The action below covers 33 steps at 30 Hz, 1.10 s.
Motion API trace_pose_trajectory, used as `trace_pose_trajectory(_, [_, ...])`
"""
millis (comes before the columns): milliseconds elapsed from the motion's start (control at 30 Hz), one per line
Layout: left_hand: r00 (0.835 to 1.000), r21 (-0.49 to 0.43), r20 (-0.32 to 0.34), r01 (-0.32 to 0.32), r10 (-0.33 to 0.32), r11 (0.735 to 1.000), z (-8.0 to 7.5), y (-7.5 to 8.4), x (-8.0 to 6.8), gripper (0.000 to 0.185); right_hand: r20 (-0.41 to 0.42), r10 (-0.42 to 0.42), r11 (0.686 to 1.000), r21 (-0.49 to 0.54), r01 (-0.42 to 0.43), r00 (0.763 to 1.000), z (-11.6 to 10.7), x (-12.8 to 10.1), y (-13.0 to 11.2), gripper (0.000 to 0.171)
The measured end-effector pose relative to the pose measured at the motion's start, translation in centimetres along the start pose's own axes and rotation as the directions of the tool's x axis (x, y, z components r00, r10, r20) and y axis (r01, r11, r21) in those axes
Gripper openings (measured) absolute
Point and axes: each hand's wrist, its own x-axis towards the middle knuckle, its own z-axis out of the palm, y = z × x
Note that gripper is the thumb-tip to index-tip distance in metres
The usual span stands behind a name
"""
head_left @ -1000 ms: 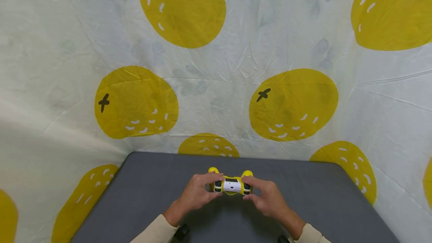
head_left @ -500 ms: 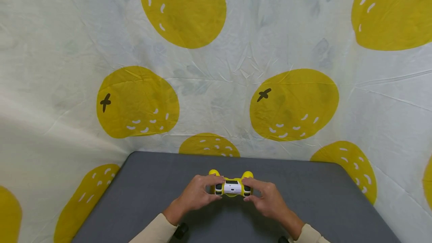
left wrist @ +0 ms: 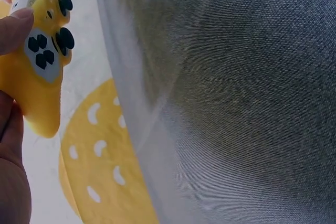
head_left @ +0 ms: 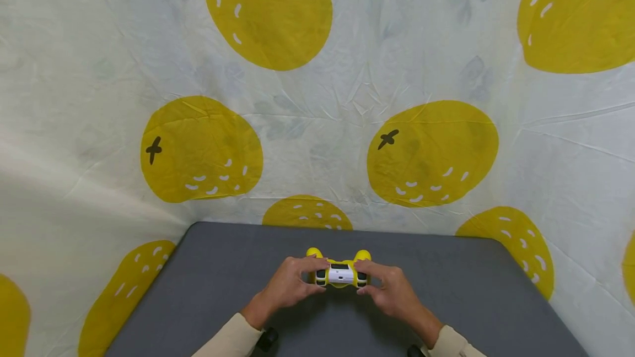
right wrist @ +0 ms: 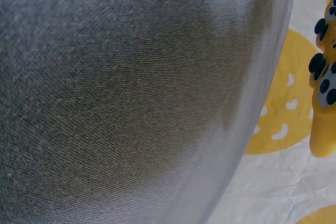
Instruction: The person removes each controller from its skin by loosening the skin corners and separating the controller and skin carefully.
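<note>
Head view: cloth hangs behind controller and table.

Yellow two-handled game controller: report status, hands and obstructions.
Left hand, right hand: gripping opposite ends of yellow game controller. Controller held up, off flat dark-grey fabric-textured surface. No obstruction visible around it.

Yellow game controller, handles forward, held aloft

The bench was plain dark grey with rounded far corners, and up close its top looked kinda fine-ribbed, like woven fabric. A soft shadow lay across the near middle.
</note>
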Motion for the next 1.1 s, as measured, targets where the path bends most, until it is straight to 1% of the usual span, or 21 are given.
trace_pose_trajectory(267, [1.000, -0.005, -0.013, -0.007, 0.006, 1.000, 0.6, -0.6, 0.0, 0.055, -0.034, -0.041, 0.999, -0.030, 0.040, 0.999, 0.7, 0.1, 0.7, 0.059])
trace_pose_trajectory(567, [1.000, -0.006, -0.030, 0.000, 0.000, 1.000, 1.4, -1.2, -0.2, 0.052, -0.036, -0.057, 0.998, -0.038, 0.056, 0.998, 1.2, 0.0, 1.0, 0.057])
trace_pose_trajectory(767, [0.999, 0.003, -0.039, -0.002, 0.003, 1.000, 1.6, -1.4, -0.1, 0.052, -0.067, -0.076, 0.995, -0.071, 0.072, 0.995, 1.6, 0.0, 1.3, 0.057])
trace_pose_trajectory(933, [0.999, 0.026, -0.046, 0.000, 0.001, 1.000, 1.7, -1.6, 0.1, 0.051, -0.072, -0.060, 0.994, -0.092, 0.053, 0.996, 1.7, 0.2, 1.3, 0.056])
trace_pose_trajectory(1100, [0.999, 0.046, -0.052, 0.004, -0.001, 0.999, 1.8, -1.9, 0.3, 0.051, -0.052, -0.042, 0.994, -0.099, 0.037, 0.998, 1.7, 0.4, 1.3, 0.054])
